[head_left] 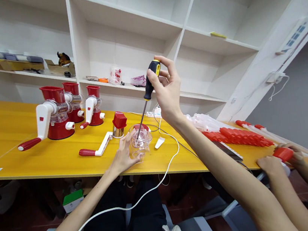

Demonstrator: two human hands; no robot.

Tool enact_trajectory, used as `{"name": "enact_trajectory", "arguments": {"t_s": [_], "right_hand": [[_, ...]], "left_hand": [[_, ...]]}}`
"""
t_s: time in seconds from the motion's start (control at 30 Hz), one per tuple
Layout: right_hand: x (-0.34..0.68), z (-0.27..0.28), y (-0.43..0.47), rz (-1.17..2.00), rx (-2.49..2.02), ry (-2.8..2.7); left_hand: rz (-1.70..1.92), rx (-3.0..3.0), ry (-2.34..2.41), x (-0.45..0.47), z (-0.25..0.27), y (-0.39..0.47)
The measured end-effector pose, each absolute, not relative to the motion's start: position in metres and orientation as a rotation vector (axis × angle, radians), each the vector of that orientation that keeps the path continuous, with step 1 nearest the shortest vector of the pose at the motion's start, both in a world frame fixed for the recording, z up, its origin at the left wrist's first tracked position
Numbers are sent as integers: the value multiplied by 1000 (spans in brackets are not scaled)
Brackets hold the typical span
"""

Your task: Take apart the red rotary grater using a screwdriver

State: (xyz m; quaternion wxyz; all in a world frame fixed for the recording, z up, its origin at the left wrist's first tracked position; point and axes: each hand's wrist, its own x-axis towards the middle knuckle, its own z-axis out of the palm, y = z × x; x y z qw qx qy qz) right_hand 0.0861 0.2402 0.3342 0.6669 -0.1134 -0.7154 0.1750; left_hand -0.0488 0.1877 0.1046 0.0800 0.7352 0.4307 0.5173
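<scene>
My right hand (167,87) is closed around the black and yellow handle of a screwdriver (148,86), raised above the table. Its long shaft slants down to the left, and the tip reaches into a clear plastic housing (143,141). Around the left side of that housing, my left hand (126,151) grips it against the tabletop. Just left of it stands a red hopper piece with a metal grater drum (119,124). A white crank with a red handle (97,147) lies nearby. Behind the housing a red part (142,127) is partly hidden.
Several assembled red and white rotary graters (56,117) stand at the left on the yellow table (21,163). A white cable (173,158) crosses the front edge. Rows of red parts (236,137) lie at right, where another person's hands (274,164) hold a red piece. White shelves (129,16) rise behind.
</scene>
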Motion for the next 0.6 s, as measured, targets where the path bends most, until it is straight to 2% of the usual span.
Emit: {"name": "enact_trajectory", "arguments": {"t_s": [0.33,0.6], "right_hand": [[84,331,241,462,-228,-1594],[84,332,231,386,-241,-1594]], "left_hand": [[1552,2221,1304,-48,107,187],[1526,2186,1314,-48,107,186]]}}
